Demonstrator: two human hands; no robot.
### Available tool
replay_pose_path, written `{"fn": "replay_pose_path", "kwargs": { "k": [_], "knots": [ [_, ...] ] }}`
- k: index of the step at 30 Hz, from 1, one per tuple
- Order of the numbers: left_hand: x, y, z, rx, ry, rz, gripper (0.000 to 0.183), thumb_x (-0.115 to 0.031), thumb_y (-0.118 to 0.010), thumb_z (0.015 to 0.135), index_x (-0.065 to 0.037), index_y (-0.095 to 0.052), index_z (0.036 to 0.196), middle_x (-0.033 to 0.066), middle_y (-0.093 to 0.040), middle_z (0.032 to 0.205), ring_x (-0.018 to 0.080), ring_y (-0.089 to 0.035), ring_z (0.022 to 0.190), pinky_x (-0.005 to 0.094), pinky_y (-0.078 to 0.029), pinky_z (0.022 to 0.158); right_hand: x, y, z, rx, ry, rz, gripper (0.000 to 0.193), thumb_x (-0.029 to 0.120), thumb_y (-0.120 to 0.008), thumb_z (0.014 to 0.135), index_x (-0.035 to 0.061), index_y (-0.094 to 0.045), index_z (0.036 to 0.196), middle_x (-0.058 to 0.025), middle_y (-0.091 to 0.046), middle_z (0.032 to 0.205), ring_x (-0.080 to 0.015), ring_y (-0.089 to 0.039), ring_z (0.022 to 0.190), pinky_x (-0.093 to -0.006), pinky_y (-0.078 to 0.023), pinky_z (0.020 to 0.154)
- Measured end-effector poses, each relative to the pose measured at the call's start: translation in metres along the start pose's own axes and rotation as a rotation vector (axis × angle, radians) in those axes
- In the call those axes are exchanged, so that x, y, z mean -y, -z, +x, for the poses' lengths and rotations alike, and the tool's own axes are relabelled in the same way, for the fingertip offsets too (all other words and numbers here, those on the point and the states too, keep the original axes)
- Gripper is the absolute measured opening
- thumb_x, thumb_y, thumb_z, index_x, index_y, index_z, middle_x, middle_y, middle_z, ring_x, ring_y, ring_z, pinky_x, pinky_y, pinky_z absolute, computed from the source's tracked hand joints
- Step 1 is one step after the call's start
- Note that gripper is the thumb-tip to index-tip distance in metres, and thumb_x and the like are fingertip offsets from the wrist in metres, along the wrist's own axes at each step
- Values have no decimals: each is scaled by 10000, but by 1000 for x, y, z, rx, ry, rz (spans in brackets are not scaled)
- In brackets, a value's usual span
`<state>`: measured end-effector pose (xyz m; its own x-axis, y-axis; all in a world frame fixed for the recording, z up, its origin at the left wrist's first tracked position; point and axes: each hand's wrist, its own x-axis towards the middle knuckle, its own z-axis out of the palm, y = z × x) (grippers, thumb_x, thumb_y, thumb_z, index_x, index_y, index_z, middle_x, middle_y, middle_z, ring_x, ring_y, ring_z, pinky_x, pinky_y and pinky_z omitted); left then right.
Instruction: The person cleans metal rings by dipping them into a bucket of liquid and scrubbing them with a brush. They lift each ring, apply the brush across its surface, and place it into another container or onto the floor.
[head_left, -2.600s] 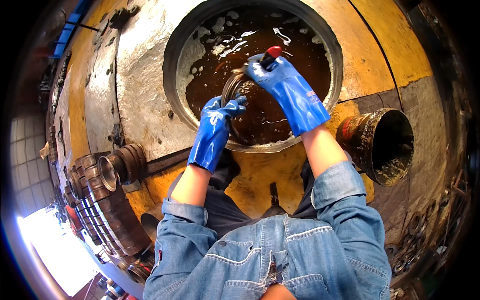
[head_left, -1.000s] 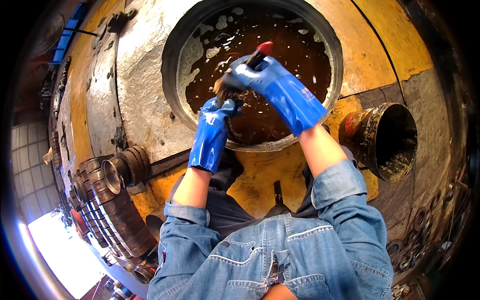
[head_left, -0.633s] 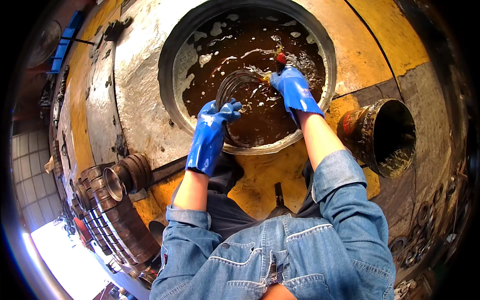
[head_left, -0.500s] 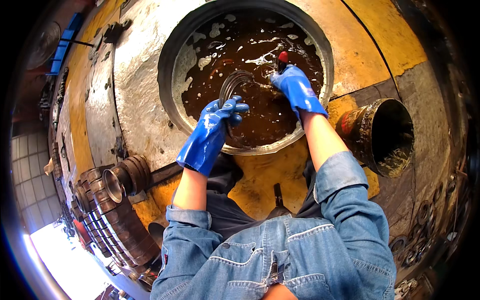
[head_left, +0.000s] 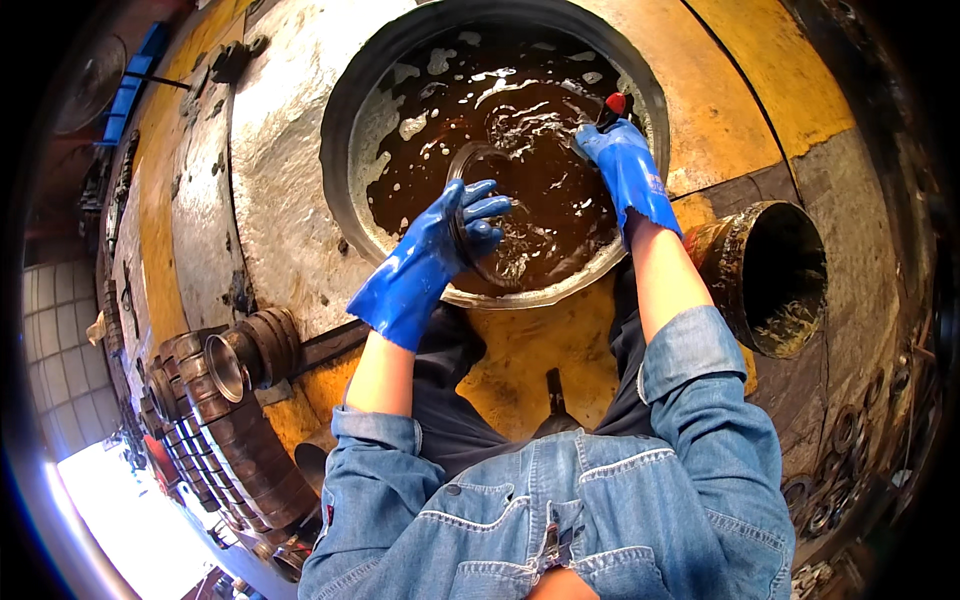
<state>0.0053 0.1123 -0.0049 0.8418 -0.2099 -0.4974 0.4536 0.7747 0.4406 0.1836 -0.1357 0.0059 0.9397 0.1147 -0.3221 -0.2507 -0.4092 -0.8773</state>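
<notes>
Both my hands wear blue rubber gloves over a round basin (head_left: 360,110) of dark brown, foamy liquid. My left hand (head_left: 462,222) grips a dark metal ring (head_left: 478,215) that stands half sunk in the liquid near the basin's front. My right hand (head_left: 622,158) is at the basin's right side, shut on a small tool with a red tip (head_left: 614,103) that dips toward the liquid. The tool's working end is hidden under the surface.
A rusty open pipe or drum (head_left: 775,275) lies to the right of the basin. Stacks of metal rings and sleeves (head_left: 225,400) sit at the lower left. Yellow and grey worn metal surfaces surround the basin. More small rings (head_left: 830,490) lie at the far right.
My right hand moved from the ring toward the basin's right edge with the red-tipped tool. My left hand lowered the ring into the liquid and holds it there.
</notes>
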Motion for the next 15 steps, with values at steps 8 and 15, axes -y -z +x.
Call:
{"fn": "replay_pose_path", "kwargs": {
  "k": [8, 15],
  "knots": [
    [14, 6, -26, -419, -432, 563, 378, -264, -645, 1086, 72, -666, 1257, 170, -765, 1135, 218, -744, 1008, 329, -602, 913, 18, -74, 9, 541, 123, 138, 309, 326, -735, 962, 28, -731, 1044, -65, -766, 1004, -157, -679, 878, -333, -552, 839],
    [11, -18, -27, -415, -399, 574, 304, -129, -653, 1050, 91, -665, 1259, 192, -750, 1176, 254, -745, 1061, 355, -609, 945, 17, -76, 0, 700, 175, 342, 278, 300, -685, 996, 49, -766, 1081, -60, -769, 974, -140, -678, 847, -320, -551, 810]
  ]
}}
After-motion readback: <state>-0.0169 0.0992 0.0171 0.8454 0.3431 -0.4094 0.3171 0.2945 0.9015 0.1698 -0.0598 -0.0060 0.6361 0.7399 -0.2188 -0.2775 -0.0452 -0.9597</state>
